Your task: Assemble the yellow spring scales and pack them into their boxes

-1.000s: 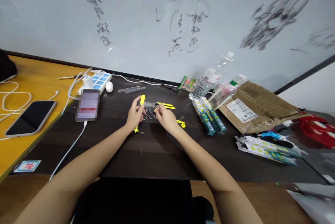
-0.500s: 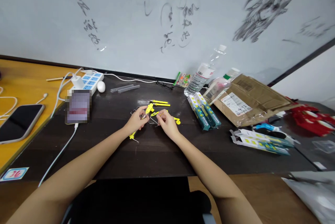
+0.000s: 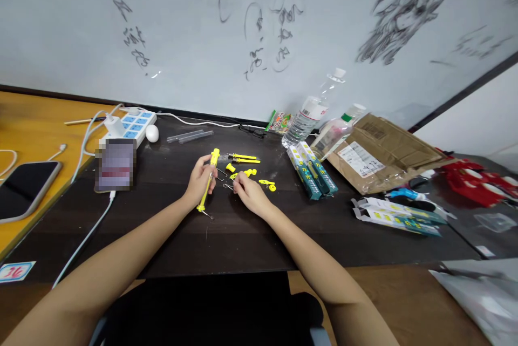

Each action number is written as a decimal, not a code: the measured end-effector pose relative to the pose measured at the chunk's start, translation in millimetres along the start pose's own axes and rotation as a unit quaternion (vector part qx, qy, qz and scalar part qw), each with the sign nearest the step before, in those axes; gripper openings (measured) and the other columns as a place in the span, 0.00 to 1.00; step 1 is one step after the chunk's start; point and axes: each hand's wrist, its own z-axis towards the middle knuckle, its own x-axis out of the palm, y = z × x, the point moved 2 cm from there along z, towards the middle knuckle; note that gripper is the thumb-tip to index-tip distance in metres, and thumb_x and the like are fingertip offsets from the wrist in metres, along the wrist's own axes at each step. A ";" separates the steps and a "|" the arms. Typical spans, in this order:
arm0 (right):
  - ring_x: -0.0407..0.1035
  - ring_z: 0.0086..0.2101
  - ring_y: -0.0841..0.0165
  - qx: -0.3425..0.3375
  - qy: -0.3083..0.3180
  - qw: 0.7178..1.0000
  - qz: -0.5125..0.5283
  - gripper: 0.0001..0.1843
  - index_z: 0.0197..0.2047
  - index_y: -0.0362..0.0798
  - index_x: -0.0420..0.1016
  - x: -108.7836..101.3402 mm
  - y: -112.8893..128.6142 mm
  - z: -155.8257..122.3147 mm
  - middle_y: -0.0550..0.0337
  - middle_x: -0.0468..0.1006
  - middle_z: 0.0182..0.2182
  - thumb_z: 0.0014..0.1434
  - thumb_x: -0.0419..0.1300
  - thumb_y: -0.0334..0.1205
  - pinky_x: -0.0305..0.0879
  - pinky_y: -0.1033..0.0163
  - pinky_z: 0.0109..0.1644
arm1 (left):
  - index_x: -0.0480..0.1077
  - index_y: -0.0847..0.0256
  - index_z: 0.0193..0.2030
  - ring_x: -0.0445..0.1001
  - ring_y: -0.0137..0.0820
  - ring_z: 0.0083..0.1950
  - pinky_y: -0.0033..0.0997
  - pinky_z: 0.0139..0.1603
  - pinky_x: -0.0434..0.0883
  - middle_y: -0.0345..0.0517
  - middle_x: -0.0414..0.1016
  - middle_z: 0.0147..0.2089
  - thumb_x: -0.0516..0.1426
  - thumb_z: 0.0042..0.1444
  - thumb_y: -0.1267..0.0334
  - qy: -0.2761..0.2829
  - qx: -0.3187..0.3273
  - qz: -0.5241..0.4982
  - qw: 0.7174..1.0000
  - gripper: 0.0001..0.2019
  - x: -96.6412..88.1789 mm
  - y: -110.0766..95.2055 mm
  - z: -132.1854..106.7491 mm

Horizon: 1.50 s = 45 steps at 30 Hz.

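Observation:
My left hand (image 3: pixel 199 180) is closed round a long yellow plastic tool (image 3: pixel 209 178) with a thin metal tip, held slanting over the dark table (image 3: pixel 243 232). My right hand (image 3: pixel 247 192) rests just to its right, fingers pinched on a small thin metal piece (image 3: pixel 227 186) lying on the table; I cannot name it surely. Beyond the hands lie loose yellow parts: a pair of thin yellow sticks (image 3: pixel 244 158), a short yellow piece (image 3: pixel 230 167) and a small yellow piece with a ring (image 3: pixel 268 184).
Two green-and-white packets (image 3: pixel 312 177) lie right of the hands, more packets (image 3: pixel 399 219) farther right. Water bottles (image 3: pixel 311 115), a cardboard box (image 3: pixel 380 151), a power strip (image 3: pixel 131 126), a phone on a cable (image 3: pixel 116 163) and another phone (image 3: pixel 25 188) stand around.
My left hand has turned the yellow tool more upright and lifted its top end. My right hand has slid slightly left and down to the small metal piece. The view drifted a little.

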 end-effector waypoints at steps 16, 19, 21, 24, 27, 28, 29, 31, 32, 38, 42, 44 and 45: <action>0.65 0.25 0.71 -0.006 -0.132 0.991 -0.006 0.07 0.35 0.50 0.67 -10.9 -19.7 -3.7 0.63 0.71 0.25 0.61 0.52 0.43 0.60 0.67 0.32 | 0.57 0.57 0.60 0.64 0.19 0.15 0.19 0.13 0.64 0.34 0.65 0.27 0.54 0.57 0.58 0.146 -0.055 0.097 0.983 0.24 15.0 -0.8 -16.6; 0.67 0.26 0.70 -0.023 -0.137 0.988 -0.066 0.07 0.36 0.50 0.68 -12.9 -12.9 -6.0 0.61 0.74 0.28 0.62 0.52 0.42 0.60 0.66 0.33 | 0.56 0.58 0.61 0.64 0.19 0.15 0.19 0.13 0.64 0.33 0.65 0.27 0.54 0.57 0.59 0.157 -0.078 0.105 0.979 0.25 18.1 2.2 -19.8; 0.68 0.26 0.69 -0.031 -0.140 0.985 -0.093 0.08 0.37 0.50 0.69 -13.4 -9.7 -6.7 0.60 0.75 0.28 0.62 0.51 0.41 0.60 0.67 0.32 | 0.56 0.58 0.61 0.64 0.20 0.14 0.20 0.13 0.64 0.33 0.65 0.27 0.53 0.57 0.59 0.164 -0.088 0.118 0.975 0.24 19.1 4.1 -21.2; 0.69 0.26 0.69 -0.040 -0.145 0.981 -0.120 0.08 0.37 0.49 0.70 -14.2 -8.5 -6.9 0.60 0.76 0.27 0.62 0.51 0.41 0.59 0.67 0.31 | 0.57 0.57 0.60 0.63 0.20 0.14 0.20 0.12 0.64 0.33 0.64 0.27 0.53 0.57 0.60 0.170 -0.099 0.136 0.971 0.23 19.9 5.1 -22.7; 0.70 0.26 0.69 -0.052 -0.146 0.977 -0.146 0.08 0.37 0.49 0.71 -15.1 -9.8 -6.7 0.59 0.77 0.27 0.63 0.51 0.40 0.58 0.67 0.31 | 0.57 0.57 0.59 0.63 0.19 0.13 0.19 0.12 0.64 0.33 0.64 0.26 0.53 0.58 0.60 0.173 -0.103 0.144 0.969 0.22 20.5 4.2 -23.3; 0.70 0.26 0.69 -0.055 -0.146 0.975 -0.155 0.09 0.37 0.49 0.71 -15.3 -10.4 -6.6 0.59 0.77 0.27 0.63 0.51 0.40 0.58 0.67 0.30 | 0.58 0.58 0.59 0.63 0.20 0.13 0.19 0.12 0.64 0.33 0.64 0.26 0.53 0.58 0.60 0.176 -0.104 0.145 0.968 0.22 20.7 3.9 -23.3; 0.70 0.26 0.68 -0.060 -0.147 0.973 -0.166 0.09 0.37 0.49 0.71 -15.6 -11.0 -6.6 0.59 0.78 0.27 0.63 0.51 0.40 0.58 0.67 0.30 | 0.58 0.58 0.59 0.63 0.20 0.13 0.19 0.12 0.63 0.33 0.64 0.26 0.53 0.58 0.60 0.180 -0.105 0.143 0.968 0.22 20.8 3.7 -23.3; 0.71 0.27 0.68 -0.070 -0.147 0.969 -0.187 0.09 0.36 0.49 0.71 -16.0 -11.6 -6.8 0.59 0.78 0.28 0.64 0.51 0.40 0.58 0.67 0.31 | 0.58 0.58 0.58 0.63 0.20 0.13 0.19 0.12 0.63 0.33 0.64 0.25 0.52 0.58 0.60 0.187 -0.109 0.136 0.967 0.21 20.9 3.8 -23.0; 0.72 0.28 0.68 -0.077 -0.146 0.966 -0.197 0.09 0.36 0.49 0.71 -16.0 -11.5 -7.0 0.59 0.79 0.28 0.64 0.51 0.40 0.58 0.67 0.32 | 0.59 0.58 0.58 0.63 0.20 0.13 0.19 0.12 0.63 0.33 0.64 0.25 0.52 0.58 0.60 0.191 -0.110 0.132 0.967 0.21 20.9 3.9 -22.9; 0.73 0.32 0.68 -0.114 -0.134 0.952 -0.250 0.11 0.37 0.49 0.71 -14.7 -8.9 -7.9 0.57 0.80 0.32 0.66 0.49 0.40 0.59 0.67 0.34 | 0.59 0.60 0.55 0.63 0.21 0.12 0.20 0.11 0.61 0.32 0.65 0.23 0.51 0.57 0.63 0.203 -0.124 0.107 0.965 0.18 20.1 3.6 -21.7; 0.73 0.32 0.68 -0.109 -0.116 0.942 -0.295 0.12 0.36 0.49 0.70 -11.9 -5.4 -8.3 0.56 0.80 0.32 0.66 0.48 0.39 0.57 0.67 0.33 | 0.59 0.59 0.53 0.63 0.22 0.11 0.20 0.11 0.61 0.32 0.65 0.22 0.51 0.57 0.64 0.215 -0.136 0.098 0.962 0.16 19.9 5.3 -20.5; 0.72 0.31 0.68 -0.098 -0.101 0.937 -0.320 0.11 0.36 0.48 0.69 -9.8 -2.7 -8.4 0.56 0.79 0.31 0.66 0.47 0.39 0.55 0.66 0.32 | 0.59 0.59 0.50 0.64 0.23 0.11 0.20 0.11 0.62 0.31 0.66 0.21 0.52 0.57 0.63 0.211 -0.134 0.104 0.963 0.14 20.7 7.1 -20.2; 0.72 0.31 0.67 -0.095 -0.090 0.934 -0.331 0.11 0.37 0.48 0.69 -8.7 -1.2 -8.3 0.55 0.79 0.31 0.66 0.47 0.38 0.54 0.66 0.31 | 0.59 0.58 0.48 0.64 0.23 0.11 0.20 0.12 0.62 0.31 0.65 0.20 0.53 0.57 0.62 0.205 -0.132 0.110 0.963 0.13 21.2 8.1 -20.2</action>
